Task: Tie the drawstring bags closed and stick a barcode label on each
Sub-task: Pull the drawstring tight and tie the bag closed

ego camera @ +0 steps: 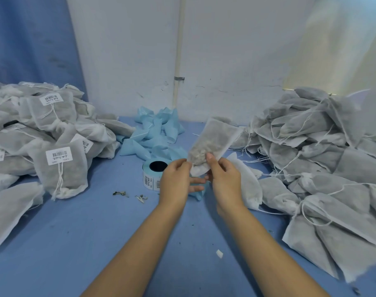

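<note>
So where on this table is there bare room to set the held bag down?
Bare table lies near left, between labelled pile and left forearm, and, bar one scrap, between the forearms. Crowded: unlabelled pile at right, label roll and blue strips by the bag.

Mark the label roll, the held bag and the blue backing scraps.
label roll (148, 181): head view, labelled outer side
held bag (212, 140): head view, pouch middle
blue backing scraps (155, 130): head view, heap centre
</note>
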### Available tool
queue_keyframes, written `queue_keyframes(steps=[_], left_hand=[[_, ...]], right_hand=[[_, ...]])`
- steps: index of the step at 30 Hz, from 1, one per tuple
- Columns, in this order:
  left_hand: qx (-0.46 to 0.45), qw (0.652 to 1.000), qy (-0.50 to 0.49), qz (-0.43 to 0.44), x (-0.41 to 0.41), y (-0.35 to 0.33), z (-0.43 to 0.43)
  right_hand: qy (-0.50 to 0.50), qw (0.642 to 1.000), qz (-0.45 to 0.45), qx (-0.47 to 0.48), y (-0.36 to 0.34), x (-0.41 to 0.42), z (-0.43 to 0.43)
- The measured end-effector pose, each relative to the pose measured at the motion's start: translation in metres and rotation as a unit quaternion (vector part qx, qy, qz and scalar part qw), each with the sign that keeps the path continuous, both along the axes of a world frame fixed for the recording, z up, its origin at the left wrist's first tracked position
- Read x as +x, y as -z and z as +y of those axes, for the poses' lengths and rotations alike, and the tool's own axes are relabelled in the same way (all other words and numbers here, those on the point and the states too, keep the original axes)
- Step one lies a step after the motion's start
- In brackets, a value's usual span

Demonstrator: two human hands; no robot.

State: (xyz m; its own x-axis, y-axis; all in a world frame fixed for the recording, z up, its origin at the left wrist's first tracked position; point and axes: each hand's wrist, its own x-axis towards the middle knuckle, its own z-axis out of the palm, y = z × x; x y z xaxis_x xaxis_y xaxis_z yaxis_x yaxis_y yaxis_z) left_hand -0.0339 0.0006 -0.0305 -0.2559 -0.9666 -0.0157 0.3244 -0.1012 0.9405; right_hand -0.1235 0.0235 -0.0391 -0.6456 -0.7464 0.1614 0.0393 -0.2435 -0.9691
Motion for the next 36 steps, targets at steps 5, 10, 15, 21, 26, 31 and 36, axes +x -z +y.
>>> queue_keyframes(steps=[5, 10, 15, 21, 26, 31, 36], left_hand=[[0.021, 0.999, 0.029, 0.001, -0.002, 0.002, 0.000], [0.035, 0.999, 0.034, -0.004, 0.002, 0.004, -0.005], [0.061, 0.994, 0.062, 0.070, 0.005, 0.001, -0.005], [0.042, 0.997, 0.063, 0.026, 0.002, 0.003, -0.002], [0.002, 0.996, 0.080, -0.033, -0.001, 0.004, 0.002], [0.033, 0.995, 0.098, -0.010, -0.005, 0.004, 0.004], [0.060, 0.989, 0.131, 0.006, -0.006, 0.005, 0.002]], right_hand=[[-0.038, 0.990, -0.137, 0.005, -0.004, -0.009, 0.001], [-0.123, 0.954, -0.274, -0.010, -0.009, -0.013, 0.004], [-0.116, 0.984, -0.121, 0.063, -0.006, -0.013, 0.003], [-0.109, 0.989, -0.022, 0.100, -0.011, -0.005, 0.008], [-0.104, 0.990, -0.016, 0.096, -0.016, -0.002, 0.014], [-0.085, 0.984, -0.090, 0.128, -0.018, -0.003, 0.009], [-0.096, 0.963, -0.179, 0.179, -0.016, -0.011, 0.004]])
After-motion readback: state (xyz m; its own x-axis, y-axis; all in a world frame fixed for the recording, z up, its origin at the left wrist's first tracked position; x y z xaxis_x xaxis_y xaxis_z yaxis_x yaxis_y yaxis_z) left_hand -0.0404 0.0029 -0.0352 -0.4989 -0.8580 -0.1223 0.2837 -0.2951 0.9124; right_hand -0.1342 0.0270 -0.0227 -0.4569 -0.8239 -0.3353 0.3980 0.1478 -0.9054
